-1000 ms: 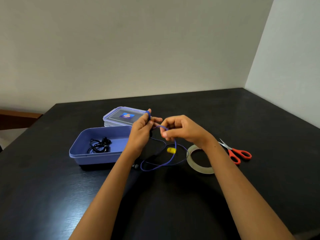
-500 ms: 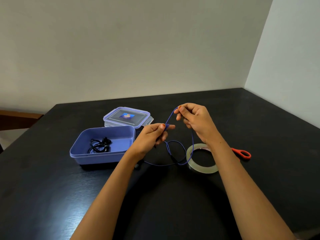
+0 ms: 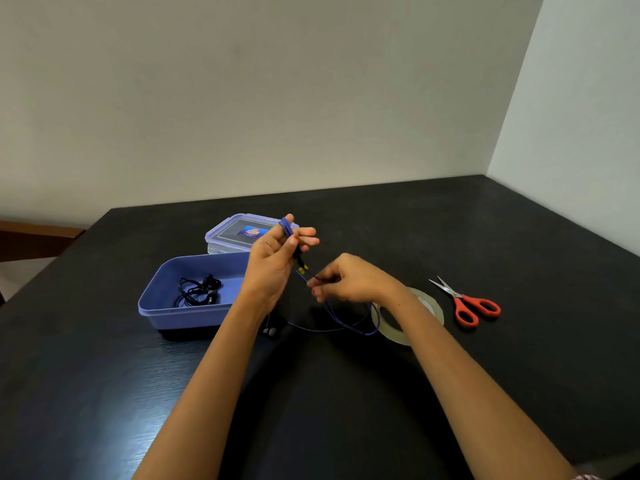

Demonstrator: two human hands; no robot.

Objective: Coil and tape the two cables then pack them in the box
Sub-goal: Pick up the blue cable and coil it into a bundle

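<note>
Blue cable (image 3: pixel 346 323); black table (image 3: pixel 346 393) — red scissors (image 3: pixel 474 308)

**Dark table, five things on its top**

The black table (image 3: pixel 485 237) fills a corner between two pale walls. On its left part stands an open blue box (image 3: pixel 180 315). Its clear lid (image 3: pixel 239 233) lies flat just behind, on the far side, touching or nearly touching the box. Right of centre lies a roll of clear tape (image 3: pixel 396 333), flat on its side. Further right, well apart from the roll, red-handled scissors (image 3: pixel 464 301) lie with the blades pointing far-left. Slack of the blue cable (image 3: pixel 332 329) trails across the surface between box and roll, its loop reaching the roll's left edge. Its earbuds (image 3: pixel 270 331) rest by the box's near right corner.
</note>
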